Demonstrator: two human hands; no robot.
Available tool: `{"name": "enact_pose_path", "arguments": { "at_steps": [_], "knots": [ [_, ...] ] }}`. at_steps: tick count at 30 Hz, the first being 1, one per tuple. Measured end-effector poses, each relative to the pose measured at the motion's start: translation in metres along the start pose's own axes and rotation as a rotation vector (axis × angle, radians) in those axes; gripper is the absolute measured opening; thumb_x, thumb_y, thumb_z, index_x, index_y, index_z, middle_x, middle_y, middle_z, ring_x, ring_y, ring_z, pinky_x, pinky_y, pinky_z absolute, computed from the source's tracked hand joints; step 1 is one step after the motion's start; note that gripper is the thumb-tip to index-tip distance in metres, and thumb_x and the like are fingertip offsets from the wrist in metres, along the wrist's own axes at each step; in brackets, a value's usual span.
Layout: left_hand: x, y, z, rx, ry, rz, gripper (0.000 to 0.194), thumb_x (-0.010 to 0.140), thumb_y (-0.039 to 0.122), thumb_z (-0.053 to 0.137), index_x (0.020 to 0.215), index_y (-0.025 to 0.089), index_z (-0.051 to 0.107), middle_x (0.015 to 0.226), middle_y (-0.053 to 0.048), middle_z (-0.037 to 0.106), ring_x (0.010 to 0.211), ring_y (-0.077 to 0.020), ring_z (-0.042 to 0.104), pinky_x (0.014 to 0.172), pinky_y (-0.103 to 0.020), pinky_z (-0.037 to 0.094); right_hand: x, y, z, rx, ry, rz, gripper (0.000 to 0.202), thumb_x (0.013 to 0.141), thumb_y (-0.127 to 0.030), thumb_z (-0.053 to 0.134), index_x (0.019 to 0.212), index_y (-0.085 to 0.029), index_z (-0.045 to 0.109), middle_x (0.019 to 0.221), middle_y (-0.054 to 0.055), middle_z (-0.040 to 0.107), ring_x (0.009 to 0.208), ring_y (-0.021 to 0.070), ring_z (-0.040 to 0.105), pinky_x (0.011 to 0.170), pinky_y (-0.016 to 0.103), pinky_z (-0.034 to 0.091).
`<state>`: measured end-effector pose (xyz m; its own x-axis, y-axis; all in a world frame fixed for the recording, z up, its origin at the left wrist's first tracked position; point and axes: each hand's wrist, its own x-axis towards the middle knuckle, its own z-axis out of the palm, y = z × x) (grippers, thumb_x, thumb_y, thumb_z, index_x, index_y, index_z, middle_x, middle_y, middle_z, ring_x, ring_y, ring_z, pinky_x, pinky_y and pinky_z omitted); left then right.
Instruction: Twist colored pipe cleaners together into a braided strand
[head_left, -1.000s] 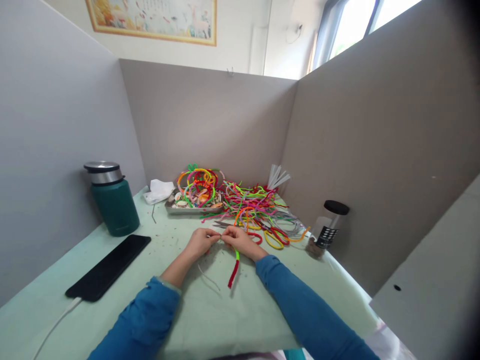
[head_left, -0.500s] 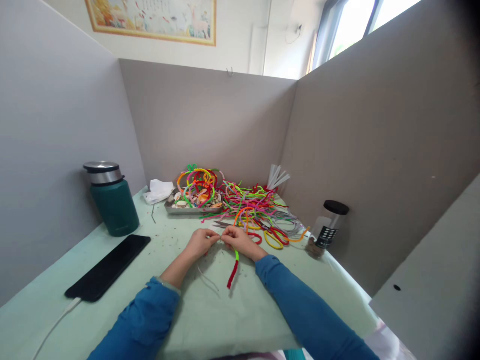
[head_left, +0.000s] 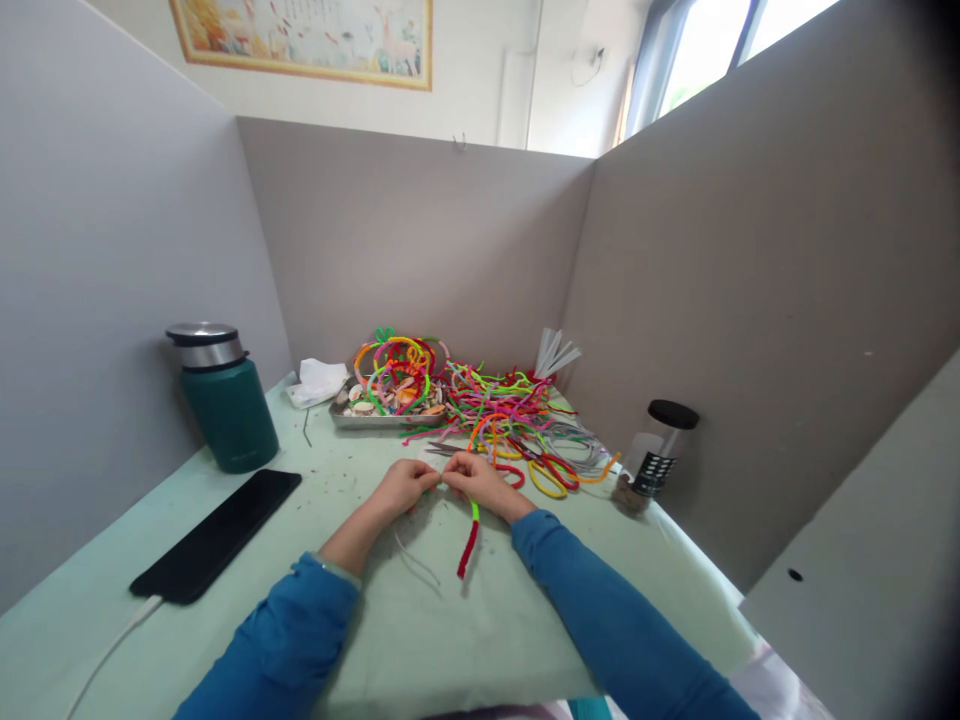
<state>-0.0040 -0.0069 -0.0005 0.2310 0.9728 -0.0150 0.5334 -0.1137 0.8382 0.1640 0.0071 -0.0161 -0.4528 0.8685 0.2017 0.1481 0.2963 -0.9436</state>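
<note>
Over the middle of the table my left hand [head_left: 406,486] and my right hand [head_left: 475,479] meet almost fingertip to fingertip, both pinched closed. From under my right hand hangs a red and lime-green pipe cleaner [head_left: 468,550], its red end pointing down toward me. A bit of green shows between the fingertips of my left hand, with a spot of orange-red below them; the rest of that piece is hidden. A thin pale wire [head_left: 416,562] trails on the cloth below my left hand. Just beyond my fingers lie scissors [head_left: 444,449], partly covered.
A metal tray [head_left: 386,422] of shells and pipe-cleaner loops stands at the back, beside a tangled pile of coloured pipe cleaners [head_left: 510,400]. Left are a green bottle [head_left: 229,410], a phone [head_left: 217,535] and tissues [head_left: 319,380]; right, a black-lidded jar [head_left: 654,460]. Grey partitions [head_left: 420,220] enclose the table.
The hands have hardly moved. A little green now shows at my left fingertips, and the hanging red end has shifted slightly to the right.
</note>
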Motion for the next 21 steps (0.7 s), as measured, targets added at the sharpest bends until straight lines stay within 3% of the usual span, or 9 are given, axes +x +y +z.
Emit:
{"name": "enact_pose_path", "arguments": {
  "at_steps": [8, 12, 21],
  "knots": [
    [0.001, -0.001, 0.001, -0.055, -0.008, -0.005, 0.036, 0.068, 0.048, 0.052, 0.071, 0.013, 0.057, 0.051, 0.005, 0.047, 0.032, -0.0049, 0.036, 0.033, -0.019, 0.026, 0.001, 0.003, 0.000, 0.002, 0.004, -0.010, 0.015, 0.073, -0.030, 0.058, 0.073, -0.016, 0.052, 0.053, -0.004, 0.049, 0.047, 0.0074, 0.043, 0.044, 0.017, 0.030],
    [0.004, -0.005, 0.003, -0.083, 0.052, 0.020, 0.032, 0.068, 0.042, 0.055, 0.081, 0.013, 0.057, 0.057, 0.004, 0.052, 0.032, -0.0041, 0.036, 0.032, -0.018, 0.026, 0.002, 0.004, 0.000, 0.011, 0.013, -0.012, 0.015, 0.073, -0.030, 0.058, 0.075, -0.016, 0.052, 0.054, -0.004, 0.049, 0.047, 0.0076, 0.044, 0.044, 0.017, 0.031],
    [0.006, -0.008, 0.001, -0.039, 0.078, 0.044, 0.028, 0.068, 0.040, 0.054, 0.073, 0.013, 0.059, 0.049, 0.005, 0.047, 0.031, -0.0047, 0.036, 0.034, -0.019, 0.026, 0.002, 0.005, 0.000, 0.006, 0.017, -0.012, 0.016, 0.073, -0.031, 0.058, 0.075, -0.016, 0.052, 0.055, -0.004, 0.050, 0.049, 0.0079, 0.045, 0.046, 0.018, 0.033]
  ]
}}
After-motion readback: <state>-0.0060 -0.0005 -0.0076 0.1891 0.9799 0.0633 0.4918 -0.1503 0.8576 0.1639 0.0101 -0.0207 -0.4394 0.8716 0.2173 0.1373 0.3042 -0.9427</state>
